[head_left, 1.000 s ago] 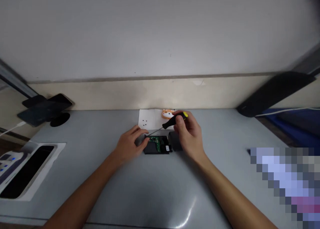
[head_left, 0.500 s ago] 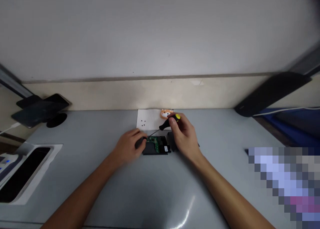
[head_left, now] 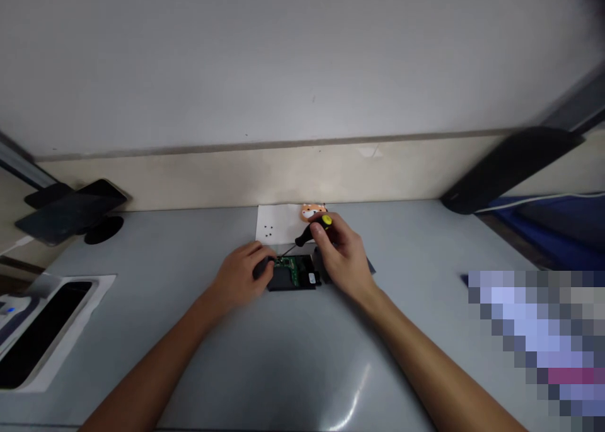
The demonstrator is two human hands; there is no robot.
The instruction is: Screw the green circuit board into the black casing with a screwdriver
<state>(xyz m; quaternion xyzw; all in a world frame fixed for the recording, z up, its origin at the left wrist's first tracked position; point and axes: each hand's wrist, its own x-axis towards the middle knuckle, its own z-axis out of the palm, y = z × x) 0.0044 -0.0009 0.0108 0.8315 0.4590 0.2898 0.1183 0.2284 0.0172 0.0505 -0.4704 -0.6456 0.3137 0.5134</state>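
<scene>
We are midway through unscrewing: our right hand (head_left: pixel 341 255) grips the screwdriver (head_left: pixel 309 232) at the opened device's circuit board (head_left: pixel 293 271), mid-table, our left hand (head_left: pixel 240 274) pressing its edge, four screws (head_left: pixel 268 230) already on the paper (head_left: pixel 278 223).

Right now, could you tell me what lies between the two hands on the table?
In the head view, the opened device with its green circuit board lies between the left hand and right hand.
</scene>
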